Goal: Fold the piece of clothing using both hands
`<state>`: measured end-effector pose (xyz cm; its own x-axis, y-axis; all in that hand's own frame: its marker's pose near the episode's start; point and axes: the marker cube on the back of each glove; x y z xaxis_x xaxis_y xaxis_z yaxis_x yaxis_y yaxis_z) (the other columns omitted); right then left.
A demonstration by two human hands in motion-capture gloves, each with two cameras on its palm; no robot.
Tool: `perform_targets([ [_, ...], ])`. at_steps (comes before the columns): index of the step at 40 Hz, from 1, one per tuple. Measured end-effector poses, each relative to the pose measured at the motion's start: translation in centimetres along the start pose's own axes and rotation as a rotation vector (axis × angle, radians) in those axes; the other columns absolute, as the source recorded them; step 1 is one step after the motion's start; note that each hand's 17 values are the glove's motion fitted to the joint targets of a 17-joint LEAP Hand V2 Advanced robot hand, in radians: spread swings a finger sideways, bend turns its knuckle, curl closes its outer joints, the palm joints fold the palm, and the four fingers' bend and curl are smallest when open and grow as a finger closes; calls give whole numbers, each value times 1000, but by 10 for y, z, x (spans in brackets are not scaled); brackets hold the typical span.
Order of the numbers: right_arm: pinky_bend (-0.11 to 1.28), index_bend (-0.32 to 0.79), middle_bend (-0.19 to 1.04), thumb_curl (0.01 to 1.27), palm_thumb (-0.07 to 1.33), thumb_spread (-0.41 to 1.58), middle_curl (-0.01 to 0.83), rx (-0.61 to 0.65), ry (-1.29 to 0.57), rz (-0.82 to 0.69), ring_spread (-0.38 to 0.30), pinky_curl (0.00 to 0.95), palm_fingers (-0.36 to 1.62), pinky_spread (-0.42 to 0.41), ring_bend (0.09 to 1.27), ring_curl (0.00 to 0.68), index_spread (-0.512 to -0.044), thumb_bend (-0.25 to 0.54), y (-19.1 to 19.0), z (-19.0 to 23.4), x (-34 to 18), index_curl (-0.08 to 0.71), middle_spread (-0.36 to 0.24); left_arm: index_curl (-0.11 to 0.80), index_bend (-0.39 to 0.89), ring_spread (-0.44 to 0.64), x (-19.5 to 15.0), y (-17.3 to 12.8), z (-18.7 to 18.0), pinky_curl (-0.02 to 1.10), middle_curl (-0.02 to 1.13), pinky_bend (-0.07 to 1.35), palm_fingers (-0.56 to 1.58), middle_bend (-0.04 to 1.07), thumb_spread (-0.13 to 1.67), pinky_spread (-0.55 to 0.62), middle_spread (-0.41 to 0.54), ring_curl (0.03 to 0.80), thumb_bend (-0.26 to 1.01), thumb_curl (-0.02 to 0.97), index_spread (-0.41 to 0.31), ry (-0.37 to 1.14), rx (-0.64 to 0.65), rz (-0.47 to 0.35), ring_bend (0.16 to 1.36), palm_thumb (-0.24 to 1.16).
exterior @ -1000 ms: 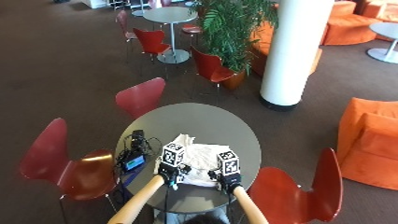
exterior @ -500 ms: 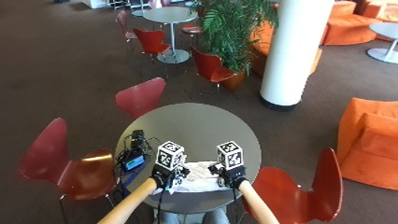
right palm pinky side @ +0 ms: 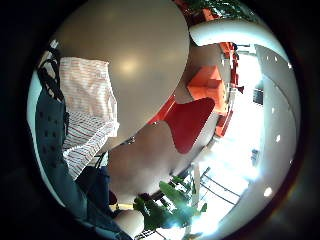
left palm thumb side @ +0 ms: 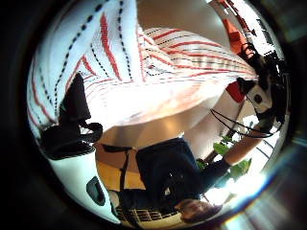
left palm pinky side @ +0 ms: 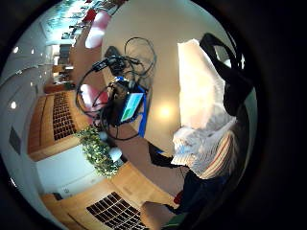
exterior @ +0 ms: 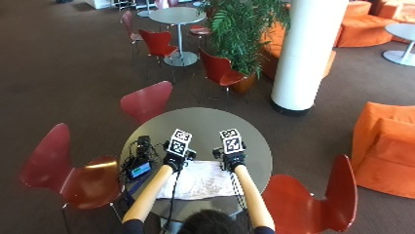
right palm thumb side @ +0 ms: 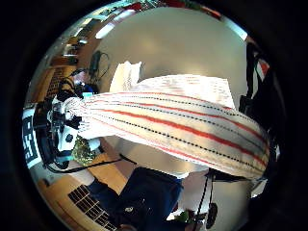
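Seen from above and behind: a round grey table [exterior: 201, 122] ringed by red chairs [exterior: 62, 170], with a white garment striped in red [exterior: 201, 180] spread over the near part of the tabletop, its near edge at the table rim in front of the person. Left hand [exterior: 174, 158] and right hand [exterior: 232, 157], both black-gloved, side by side at the garment's far edge, forearms reaching up over the cloth. In the left thumb side palm view, striped cloth [left palm thumb side: 144, 72] lifted and stretched taut above the table, black-gloved fingers [left palm thumb side: 74, 110] curled into its edge, so the left hand pinching the garment. In the right thumb side palm view, the same cloth [right palm thumb side: 183, 127] drawn out as a long band off the tabletop toward the other hand, a black-gloved part [right palm thumb side: 257, 96] closed at its near end, so the right hand gripping the garment as well. In the right little finger side view, more of the garment [right palm pinky side: 85, 110] lying flat near the table edge. Beside the left hand, on the left part of the table, a small device with a lit screen [exterior: 138, 170] amid a tangle of black cables [exterior: 139, 148]. Behind the table, a white pillar [exterior: 305, 53], a potted plant [exterior: 243, 29] and orange seating [exterior: 389, 146].
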<state>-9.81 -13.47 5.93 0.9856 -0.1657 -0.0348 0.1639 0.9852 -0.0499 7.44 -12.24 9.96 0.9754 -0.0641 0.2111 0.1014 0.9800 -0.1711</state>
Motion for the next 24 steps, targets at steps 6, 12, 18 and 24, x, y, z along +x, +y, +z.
perform_targets([
  [6, 538, 268, 387, 759, 1009, 185, 554, 139, 9, 64, -247, 413, 1280, -343, 567, 493, -270, -34, -51, 25, 8, 562, -228, 493, 127, -326, -4, -20, 18, 469, 624, 452, 1120, 351, 1195, -314, -280, 481, -12, 643, -242, -34, 2, -170, 585, 737],
  [12, 579, 147, 271, 753, 991, 276, 518, 177, -39, 136, -251, 420, 1117, -335, 560, 489, -276, -42, -62, 44, 16, 532, -218, 393, -60, -292, -12, -39, 37, 496, 615, 534, 819, 285, 1231, -285, -247, 488, -52, 578, -170, 2, 7, -313, 574, 631],
  [18, 595, 75, 174, 733, 988, 469, 484, 368, -35, 207, -240, 418, 1014, -321, 518, 474, -278, -28, -61, 28, 38, 465, -205, 291, -19, -195, -27, -35, 21, 498, 581, 574, 526, 198, 1174, -199, -166, 478, -57, 498, -93, 36, 121, -374, 593, 502],
  [24, 619, 35, 169, 702, 971, 650, 465, 330, -60, 256, -232, 412, 1011, -312, 512, 462, -274, -24, -26, 19, 51, 393, -194, 235, 30, -156, -44, -18, -9, 464, 535, 571, 512, 189, 1116, -157, -130, 444, -45, 450, -65, 103, 320, -394, 605, 454],
])
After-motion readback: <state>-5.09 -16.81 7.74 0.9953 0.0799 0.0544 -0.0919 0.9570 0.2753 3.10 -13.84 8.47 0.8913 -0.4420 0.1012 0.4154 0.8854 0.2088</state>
